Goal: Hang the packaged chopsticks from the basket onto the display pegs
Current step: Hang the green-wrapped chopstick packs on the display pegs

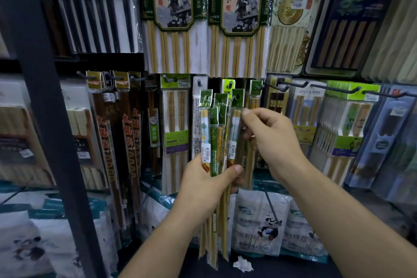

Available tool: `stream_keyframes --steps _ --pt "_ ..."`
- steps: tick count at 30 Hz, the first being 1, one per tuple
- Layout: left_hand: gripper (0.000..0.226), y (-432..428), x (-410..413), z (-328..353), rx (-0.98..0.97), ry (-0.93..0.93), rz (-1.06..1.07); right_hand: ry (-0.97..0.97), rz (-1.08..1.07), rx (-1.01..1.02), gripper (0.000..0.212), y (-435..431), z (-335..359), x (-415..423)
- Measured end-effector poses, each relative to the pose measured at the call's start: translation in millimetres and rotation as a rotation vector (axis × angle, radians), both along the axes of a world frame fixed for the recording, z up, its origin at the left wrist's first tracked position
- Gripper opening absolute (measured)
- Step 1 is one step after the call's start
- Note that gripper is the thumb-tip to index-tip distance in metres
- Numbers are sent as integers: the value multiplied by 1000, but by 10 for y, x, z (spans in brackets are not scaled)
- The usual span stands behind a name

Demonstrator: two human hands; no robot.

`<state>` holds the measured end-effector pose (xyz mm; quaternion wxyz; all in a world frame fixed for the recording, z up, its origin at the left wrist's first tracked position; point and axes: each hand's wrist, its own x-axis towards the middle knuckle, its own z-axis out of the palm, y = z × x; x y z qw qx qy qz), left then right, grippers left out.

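The right hand [270,140] pinches the rightmost chopstick packet [234,124] just below its green header [238,101]. The left hand [207,183] has its grip wrapped round the fanned bundle [214,133] at mid-length. Drawing that packet out may drag its neighbours loose from the splayed fan. A display peg [230,84] sits just above and behind the header.

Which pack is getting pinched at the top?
The rightmost pack of the bunch in the left hand: only it is pinched by the right hand.
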<state>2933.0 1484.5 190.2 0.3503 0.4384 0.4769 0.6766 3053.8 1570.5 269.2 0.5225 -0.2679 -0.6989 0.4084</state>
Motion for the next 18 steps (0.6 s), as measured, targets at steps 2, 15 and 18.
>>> stream_keyframes --steps 2,15,18 --pt "23 4 -2 -2 4 -4 3 47 54 -7 27 -37 29 28" --pt "9 47 -26 -57 14 8 76 193 -184 11 29 198 192 32" --pt "14 56 -41 -62 -13 25 81 210 -225 70 34 223 184 21"
